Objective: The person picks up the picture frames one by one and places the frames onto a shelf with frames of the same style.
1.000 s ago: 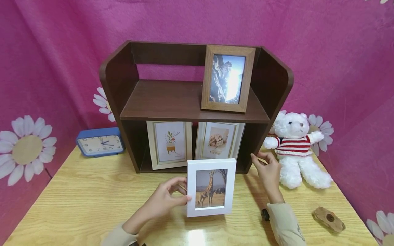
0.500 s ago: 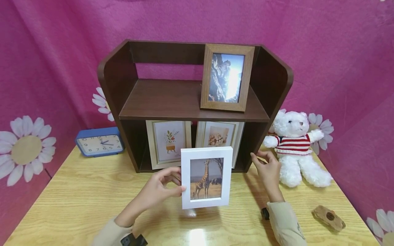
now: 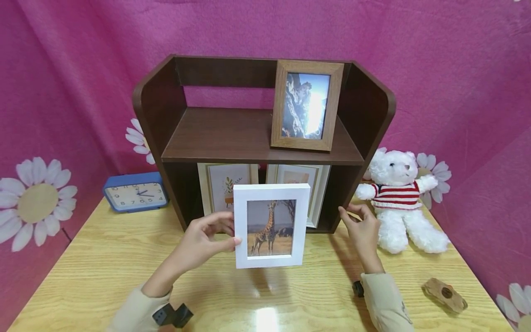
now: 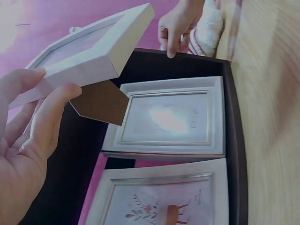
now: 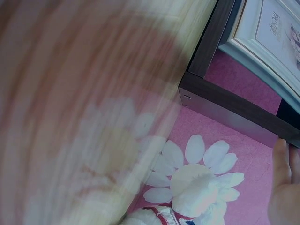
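Left hand [image 3: 203,240] pinching white frame [image 3: 271,226] by left edge.
Right hand [image 3: 363,233] touching shelf [image 3: 228,133], right front edge (gripping? can't tell from here).

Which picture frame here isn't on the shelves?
The white giraffe frame, in the grip of the left hand. The wooden frame, plant frame and pale frame beside it stand on the shelves.

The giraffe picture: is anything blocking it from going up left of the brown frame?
Nothing I can see. The left hand holds the giraffe picture in front of the shelf; up top, only the brown frame stands, on the right.
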The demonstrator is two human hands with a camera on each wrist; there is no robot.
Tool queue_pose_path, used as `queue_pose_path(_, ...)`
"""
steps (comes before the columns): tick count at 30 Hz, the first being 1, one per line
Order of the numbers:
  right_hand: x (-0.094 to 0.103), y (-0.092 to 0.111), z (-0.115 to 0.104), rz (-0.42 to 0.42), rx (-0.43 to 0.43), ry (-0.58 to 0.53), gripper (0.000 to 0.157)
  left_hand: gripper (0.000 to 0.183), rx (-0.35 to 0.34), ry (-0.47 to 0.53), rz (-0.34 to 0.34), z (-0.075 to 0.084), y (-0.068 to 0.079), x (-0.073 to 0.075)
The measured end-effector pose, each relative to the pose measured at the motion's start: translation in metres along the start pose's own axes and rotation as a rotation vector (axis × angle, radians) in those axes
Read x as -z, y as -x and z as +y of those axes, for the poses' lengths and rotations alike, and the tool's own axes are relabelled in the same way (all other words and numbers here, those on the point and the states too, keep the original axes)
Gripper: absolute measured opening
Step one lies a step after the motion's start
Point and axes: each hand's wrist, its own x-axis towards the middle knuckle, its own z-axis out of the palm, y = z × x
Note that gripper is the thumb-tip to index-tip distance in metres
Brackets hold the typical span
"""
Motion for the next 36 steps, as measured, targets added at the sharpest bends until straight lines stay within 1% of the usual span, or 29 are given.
queue_pose_path(4, 0.0, 0.0, 0.001, 0.0, -0.004, -0.005, 0.018, 0.037, -0.016, -0.014, 0.013, 0.006, -0.001, 0.003)
queue_pose_path(10, 0.0, 0.0, 0.0, -0.003, -0.016, -0.006, 0.019, 0.036, -0.072, -0.01, 0.046, 0.014, -0.005, 0.009)
queue_pose_path(13, 0.0, 0.0, 0.0, -0.003, -0.013, -0.013, 0.02, 0.037, -0.065, -0.017, 0.065, 0.02, -0.007, 0.014)
queue_pose_path(17, 0.0, 0.0, 0.001, -0.003, -0.013, -0.014, 0.02, 0.038, -0.039, -0.056, 0.094, 0.026, -0.009, 0.022)
queue_pose_path(21, 0.0, -0.001, 0.002, -0.003, -0.011, -0.006, 0.018, 0.038, -0.05, -0.079, 0.116, 0.032, -0.011, 0.029)
queue_pose_path(29, 0.0, 0.0, 0.001, -0.005, -0.011, -0.008, 0.019, 0.038, -0.08, -0.036, 0.127, 0.042, -0.015, 0.037)
queue_pose_path(31, 0.001, 0.002, -0.008, -0.007, -0.017, -0.014, 0.019, 0.039, -0.083, -0.023, 0.139, 0.045, -0.017, 0.039)
queue_pose_path(33, 0.001, 0.002, -0.009, -0.007, -0.015, -0.016, 0.019, 0.041, -0.075, 0.0, 0.153, 0.048, -0.02, 0.042)
queue_pose_path(36, 0.001, 0.002, -0.01, -0.006, -0.012, -0.015, 0.018, 0.044, -0.058, 0.009, 0.185, 0.053, -0.023, 0.045)
